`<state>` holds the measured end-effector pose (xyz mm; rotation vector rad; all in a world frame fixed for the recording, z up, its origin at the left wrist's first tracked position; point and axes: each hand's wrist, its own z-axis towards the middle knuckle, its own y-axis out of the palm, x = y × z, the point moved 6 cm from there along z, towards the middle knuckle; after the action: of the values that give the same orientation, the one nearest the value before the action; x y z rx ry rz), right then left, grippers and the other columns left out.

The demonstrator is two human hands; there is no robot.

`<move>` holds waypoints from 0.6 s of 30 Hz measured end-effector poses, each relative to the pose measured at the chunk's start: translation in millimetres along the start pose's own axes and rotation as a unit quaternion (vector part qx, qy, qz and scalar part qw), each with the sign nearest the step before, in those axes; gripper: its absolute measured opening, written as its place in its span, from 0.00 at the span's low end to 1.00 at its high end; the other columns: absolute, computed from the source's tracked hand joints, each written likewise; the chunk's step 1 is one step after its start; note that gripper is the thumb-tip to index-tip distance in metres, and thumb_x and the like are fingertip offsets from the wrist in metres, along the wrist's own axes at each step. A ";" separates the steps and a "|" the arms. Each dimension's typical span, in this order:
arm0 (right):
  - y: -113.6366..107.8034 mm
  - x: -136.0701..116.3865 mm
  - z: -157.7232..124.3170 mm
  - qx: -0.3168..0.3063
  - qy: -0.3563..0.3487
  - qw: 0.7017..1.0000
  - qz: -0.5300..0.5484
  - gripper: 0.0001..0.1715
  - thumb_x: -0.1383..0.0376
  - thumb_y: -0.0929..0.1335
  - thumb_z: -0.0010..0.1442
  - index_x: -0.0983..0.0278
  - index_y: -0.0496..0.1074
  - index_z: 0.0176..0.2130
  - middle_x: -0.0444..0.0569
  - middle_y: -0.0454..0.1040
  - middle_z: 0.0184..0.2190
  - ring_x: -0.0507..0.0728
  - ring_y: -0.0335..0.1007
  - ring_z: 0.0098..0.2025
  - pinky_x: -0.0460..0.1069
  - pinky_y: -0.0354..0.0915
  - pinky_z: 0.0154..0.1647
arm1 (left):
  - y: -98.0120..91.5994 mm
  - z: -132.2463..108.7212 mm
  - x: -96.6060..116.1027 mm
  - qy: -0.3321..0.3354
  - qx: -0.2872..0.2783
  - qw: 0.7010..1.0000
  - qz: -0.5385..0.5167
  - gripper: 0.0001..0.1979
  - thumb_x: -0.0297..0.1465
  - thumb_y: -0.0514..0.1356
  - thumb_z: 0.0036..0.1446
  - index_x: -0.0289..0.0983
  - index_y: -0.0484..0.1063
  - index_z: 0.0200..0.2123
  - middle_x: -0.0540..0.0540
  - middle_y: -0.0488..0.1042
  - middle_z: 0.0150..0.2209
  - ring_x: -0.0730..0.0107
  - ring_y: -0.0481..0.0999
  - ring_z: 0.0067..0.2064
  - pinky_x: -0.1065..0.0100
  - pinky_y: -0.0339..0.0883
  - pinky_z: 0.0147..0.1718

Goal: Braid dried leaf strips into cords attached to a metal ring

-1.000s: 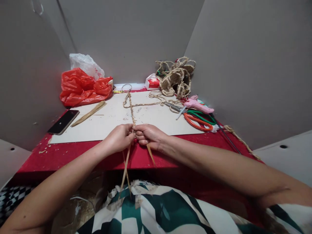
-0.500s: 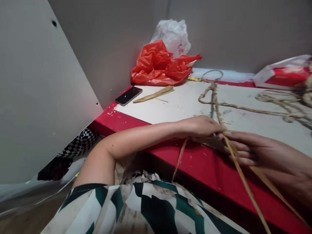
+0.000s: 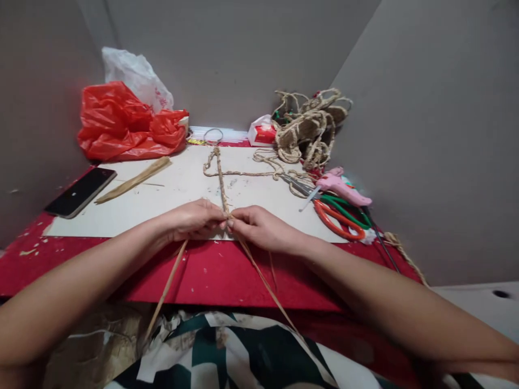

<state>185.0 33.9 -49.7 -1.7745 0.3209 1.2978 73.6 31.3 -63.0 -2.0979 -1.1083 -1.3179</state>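
A braided straw cord (image 3: 221, 181) runs from near a thin ring (image 3: 213, 136) at the back of the board towards me, roughly straight. At its near end my left hand (image 3: 192, 220) and my right hand (image 3: 263, 228) meet, fingertips pinched closed on the straw. One loose straw strand (image 3: 168, 286) hangs below my left hand. From under my right hand, long straw strands (image 3: 267, 286) trail down over the table edge to the patterned cloth on my lap. My fingers hide the exact crossing of the strands.
A white board (image 3: 170, 189) covers the red table (image 3: 203, 275). At left are a phone (image 3: 81, 192), a dry straw leaf (image 3: 133, 180) and a red plastic bag (image 3: 125, 127). Orange-and-green-handled scissors (image 3: 338, 220), a pink glue gun (image 3: 344, 186) and woven straw pieces (image 3: 308, 129) are at right.
The view has swung right, bringing the scissors, glue gun and woven pieces into sight. My right hand, stretched out with its fingers extended before, is now pinched in beside my left at the cord's end.
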 end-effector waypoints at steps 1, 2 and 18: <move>-1.3 -1.1 -1.0 0.011 -0.010 0.999 -0.035 0.13 0.65 0.61 0.58 0.68 0.70 0.29 0.44 0.65 0.22 0.49 0.56 0.25 0.44 0.54 0.28 | 2.0 0.5 0.6 0.002 0.003 1.000 -0.004 0.11 0.33 0.56 0.53 0.36 0.66 0.22 0.57 0.47 0.14 0.82 0.41 0.15 0.73 0.33 0.14; -2.5 -2.3 -2.2 0.018 -0.018 0.998 -0.065 0.13 0.66 0.60 0.59 0.68 0.71 0.29 0.45 0.67 0.24 0.49 0.58 0.26 0.44 0.55 0.30 | 3.9 0.6 1.7 0.007 0.010 1.000 -0.006 0.11 0.33 0.56 0.53 0.36 0.66 0.21 0.57 0.47 0.14 0.82 0.42 0.15 0.74 0.33 0.14; -2.0 -10.4 -20.4 0.021 0.006 0.997 -0.068 0.15 0.67 0.57 0.61 0.66 0.64 0.24 0.45 0.64 0.21 0.50 0.58 0.25 0.45 0.54 0.29 | 20.0 -0.3 6.1 0.084 0.122 0.988 0.051 0.14 0.31 0.52 0.53 0.35 0.61 0.17 0.56 0.52 0.13 0.83 0.45 0.16 0.73 0.37 0.16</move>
<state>194.8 16.4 -38.5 -1.7387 0.2286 1.1760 90.9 21.7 -56.3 -1.8070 -1.0206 -1.2173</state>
